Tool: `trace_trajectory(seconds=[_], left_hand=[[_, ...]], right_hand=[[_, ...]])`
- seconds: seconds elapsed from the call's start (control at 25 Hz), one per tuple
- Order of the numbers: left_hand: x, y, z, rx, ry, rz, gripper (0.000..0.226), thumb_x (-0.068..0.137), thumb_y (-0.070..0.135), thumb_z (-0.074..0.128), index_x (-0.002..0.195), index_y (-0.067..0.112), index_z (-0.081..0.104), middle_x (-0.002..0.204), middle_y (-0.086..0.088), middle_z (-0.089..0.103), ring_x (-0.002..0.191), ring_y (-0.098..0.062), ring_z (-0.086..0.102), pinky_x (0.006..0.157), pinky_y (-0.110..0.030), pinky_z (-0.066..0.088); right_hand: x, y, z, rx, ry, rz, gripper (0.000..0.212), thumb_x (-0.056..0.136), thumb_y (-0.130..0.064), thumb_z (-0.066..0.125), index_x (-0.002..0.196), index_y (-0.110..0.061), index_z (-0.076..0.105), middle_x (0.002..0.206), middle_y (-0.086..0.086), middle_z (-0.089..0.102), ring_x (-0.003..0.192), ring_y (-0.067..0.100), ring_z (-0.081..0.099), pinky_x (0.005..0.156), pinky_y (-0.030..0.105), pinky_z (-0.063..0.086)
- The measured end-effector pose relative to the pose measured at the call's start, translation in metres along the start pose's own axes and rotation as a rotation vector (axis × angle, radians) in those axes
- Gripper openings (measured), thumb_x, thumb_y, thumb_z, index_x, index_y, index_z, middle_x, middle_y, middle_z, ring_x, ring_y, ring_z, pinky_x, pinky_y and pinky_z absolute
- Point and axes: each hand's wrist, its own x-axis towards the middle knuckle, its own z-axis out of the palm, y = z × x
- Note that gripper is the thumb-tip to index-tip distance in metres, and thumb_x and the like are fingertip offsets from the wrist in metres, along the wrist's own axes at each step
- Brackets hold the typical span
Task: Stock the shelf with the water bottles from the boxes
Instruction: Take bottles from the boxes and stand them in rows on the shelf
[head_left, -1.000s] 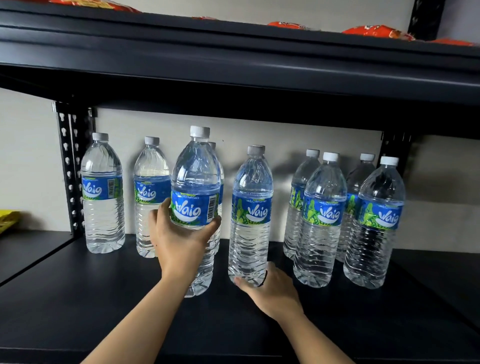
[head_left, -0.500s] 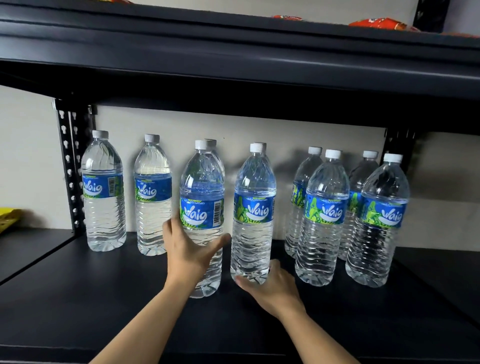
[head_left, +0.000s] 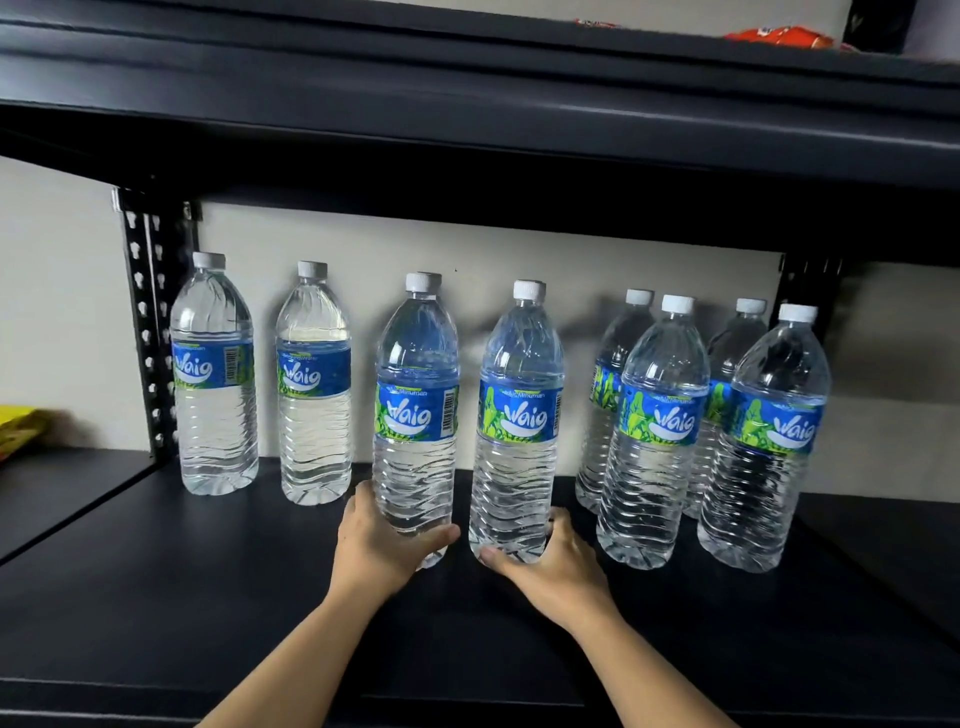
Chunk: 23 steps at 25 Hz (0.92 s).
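Observation:
Several clear water bottles with blue and green labels stand upright on a black shelf (head_left: 156, 597). My left hand (head_left: 382, 551) wraps the base of one bottle (head_left: 415, 410) at centre left. My right hand (head_left: 553, 569) grips the base of the bottle (head_left: 519, 415) just right of it. Both bottles rest on the shelf, a small gap between them. Two bottles (head_left: 214, 374) (head_left: 313, 384) stand at the back left. A tight group of bottles (head_left: 657, 431) stands at the right, the back ones partly hidden.
A black upper shelf (head_left: 467, 119) hangs low over the bottle caps, with orange packets (head_left: 779, 36) on top. Perforated black posts (head_left: 150, 322) stand at the back left and back right. A yellow packet (head_left: 15, 426) lies on the neighbouring shelf at far left.
My left hand has lowered its bottle onto the shelf and slid from the label down to the base. My right hand stays on its bottle's base. The view has tilted slightly down.

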Motion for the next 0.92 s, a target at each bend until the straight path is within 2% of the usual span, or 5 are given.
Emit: trace_trajectory(seconds=[0.16, 0.28, 0.4, 0.64, 0.92], left_hand=[[0.010, -0.001, 0.006, 0.004, -0.013, -0.004, 0.105, 0.051, 0.048, 0.094, 0.134, 0.011, 0.041, 0.133, -0.010, 0.051, 0.128, -0.025, 0.047, 0.105, -0.035, 0.039], [0.010, -0.004, 0.005, -0.021, -0.028, 0.002, 0.108, 0.051, 0.050, 0.093, 0.138, 0.015, 0.040, 0.135, -0.008, 0.051, 0.129, -0.023, 0.047, 0.106, -0.035, 0.039], [0.010, -0.008, 0.002, -0.011, -0.071, 0.004, 0.109, 0.050, 0.042, 0.096, 0.139, 0.016, 0.038, 0.134, -0.004, 0.055, 0.127, -0.022, 0.050, 0.104, -0.032, 0.040], [0.009, -0.013, -0.001, 0.004, -0.055, -0.046, 0.084, 0.049, 0.029, 0.096, 0.120, 0.018, 0.052, 0.114, -0.001, 0.064, 0.112, -0.022, 0.059, 0.096, -0.035, 0.049], [0.012, -0.016, 0.000, -0.013, -0.045, -0.071, 0.081, 0.047, 0.031, 0.094, 0.116, 0.021, 0.053, 0.110, 0.001, 0.065, 0.110, -0.021, 0.060, 0.096, -0.037, 0.051]], right_hand=[[0.001, 0.000, 0.001, -0.004, -0.001, -0.012, 0.096, 0.052, -0.088, 0.060, 0.128, -0.034, 0.039, 0.132, -0.010, 0.057, 0.126, 0.023, 0.050, 0.099, 0.037, 0.045], [0.001, -0.001, 0.001, -0.018, -0.005, -0.019, 0.093, 0.053, -0.087, 0.060, 0.128, -0.035, 0.044, 0.133, -0.010, 0.057, 0.127, 0.022, 0.050, 0.101, 0.036, 0.045], [0.001, 0.000, 0.000, -0.029, -0.004, -0.010, 0.089, 0.056, -0.085, 0.062, 0.125, -0.033, 0.046, 0.132, -0.008, 0.059, 0.126, 0.022, 0.051, 0.100, 0.035, 0.046], [-0.001, -0.003, -0.001, -0.031, -0.007, 0.009, 0.091, 0.054, -0.086, 0.062, 0.125, -0.032, 0.045, 0.129, -0.007, 0.060, 0.124, 0.023, 0.053, 0.099, 0.037, 0.046], [-0.002, -0.003, -0.004, -0.003, -0.029, 0.014, 0.078, 0.063, -0.076, 0.069, 0.124, -0.031, 0.048, 0.127, -0.008, 0.062, 0.120, 0.020, 0.057, 0.095, 0.033, 0.047]])
